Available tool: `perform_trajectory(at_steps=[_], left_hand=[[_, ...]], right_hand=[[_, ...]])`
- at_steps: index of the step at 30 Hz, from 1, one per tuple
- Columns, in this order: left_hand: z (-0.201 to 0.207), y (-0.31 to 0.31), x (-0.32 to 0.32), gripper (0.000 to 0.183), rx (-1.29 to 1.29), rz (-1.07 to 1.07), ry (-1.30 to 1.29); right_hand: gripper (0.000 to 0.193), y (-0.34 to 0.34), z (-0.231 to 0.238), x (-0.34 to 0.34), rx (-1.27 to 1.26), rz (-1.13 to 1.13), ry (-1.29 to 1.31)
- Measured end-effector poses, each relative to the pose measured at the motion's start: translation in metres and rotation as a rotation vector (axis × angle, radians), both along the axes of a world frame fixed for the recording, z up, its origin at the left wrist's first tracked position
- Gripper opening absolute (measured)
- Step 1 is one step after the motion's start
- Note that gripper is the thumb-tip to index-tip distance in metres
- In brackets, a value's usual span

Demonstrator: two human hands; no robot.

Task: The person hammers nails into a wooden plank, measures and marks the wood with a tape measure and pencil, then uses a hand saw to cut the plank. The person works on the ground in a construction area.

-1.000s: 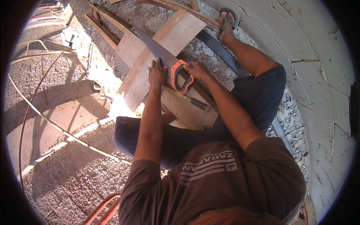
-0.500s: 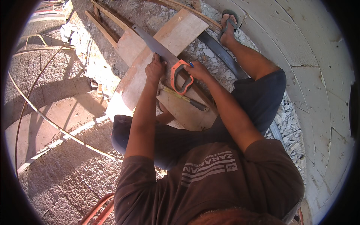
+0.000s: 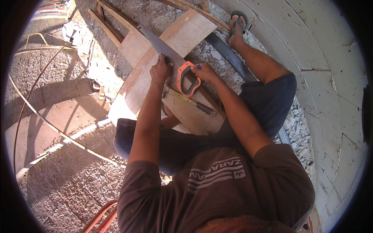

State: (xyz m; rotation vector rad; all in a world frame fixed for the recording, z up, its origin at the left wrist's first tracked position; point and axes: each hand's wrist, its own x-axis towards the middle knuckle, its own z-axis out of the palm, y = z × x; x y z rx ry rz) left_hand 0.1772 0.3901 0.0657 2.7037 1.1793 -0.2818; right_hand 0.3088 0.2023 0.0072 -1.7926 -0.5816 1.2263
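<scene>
A handsaw (image 3: 163, 46) with an orange-and-black handle lies slantwise across a long wooden board (image 3: 143, 79), its blade pointing to the far left. My left hand (image 3: 160, 70) bears down on the blade's near side, fingers curled at its edge. Just right of the saw handle, my right hand (image 3: 206, 73) is closed around a small blue-ended pen (image 3: 199, 66); most of the pen is hidden by the fingers. Below the handle, a yellow-and-black long-handled tool (image 3: 190, 101) rests on a smaller piece of board (image 3: 194, 118) before my lap.
Wooden strips (image 3: 105, 28) lie at the far left. A dark metal bar (image 3: 229, 56) runs over broken rubble (image 3: 297, 124) on the right, beside a curved grey concrete wall (image 3: 330, 97). Thin bent rods (image 3: 54, 124) cross the rough ground at left.
Both hands and the saw stay almost in the same place. The view has shifted very slightly.
</scene>
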Motion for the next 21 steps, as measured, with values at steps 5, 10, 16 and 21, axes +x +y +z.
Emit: perform_trajectory(at_steps=[5,10,16,21], left_hand=[[-0.0010,0.0011,-0.0005,0.052,0.004,-0.007,-0.013],[0.0006,0.0002,-0.0006,0.053,0.000,-0.008,-0.011],[0.0027,-0.0011,0.0000,0.055,0.013,-0.010,-0.012],[0.0010,0.0002,-0.0001,0.057,0.014,-0.005,-0.002]], right_hand=[[0.046,0.0008,-0.0072,-0.0016,0.010,-0.006,-0.015],[0.046,0.0011,-0.0103,-0.0025,-0.004,-0.014,-0.008],[0.045,0.0004,-0.0068,-0.0025,-0.006,0.001,-0.017],[0.044,0.0008,-0.0091,-0.0020,-0.001,0.009,-0.016]])
